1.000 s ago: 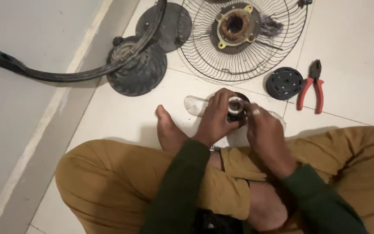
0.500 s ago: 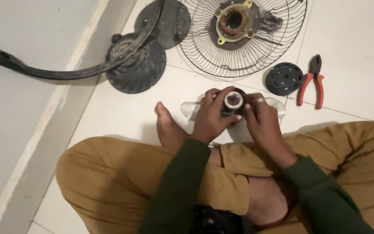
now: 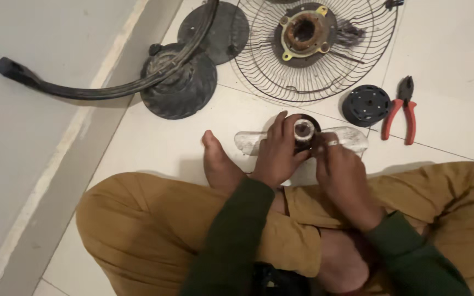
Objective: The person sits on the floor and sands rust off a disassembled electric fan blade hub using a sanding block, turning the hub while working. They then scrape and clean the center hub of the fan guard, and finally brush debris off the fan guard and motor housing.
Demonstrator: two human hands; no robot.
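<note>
— Holding steady, is it? What's in the hands?

— A translucent plastic fan blade (image 3: 352, 137) with a dark round hub and a pale metal-looking cylinder at its centre (image 3: 304, 130). It sits just above the white tiled floor (image 3: 456, 49), in front of the person's crossed legs and bare foot (image 3: 218, 159). The left hand (image 3: 278, 153) has its grip clamped around the hub's left side, fingers curled over the rim. The right hand (image 3: 341, 170) has its fingers pinched together against the hub's right side; whether they hold some small part there, I cannot tell.

— And around it?

— Toward the far edge of the floor lies a round wire fan guard (image 3: 259, 60) with a rusty motor housing (image 3: 305, 33) at its middle. Just to its right rests a small black round cap (image 3: 366, 105), and beside that a pair of red-handled pliers (image 3: 401, 109). To the left are two dark round base discs (image 3: 179, 87), with a long curved black stand arm (image 3: 83, 90) reaching toward the grey strip along the floor's left side.

— What could go wrong?

— My guess: the blade wings look thin, so a hard twist at the hub could crack one. If the pinch slips, a small piece might drop and roll among the legs. The foot is also close under the blade's edge.
</note>
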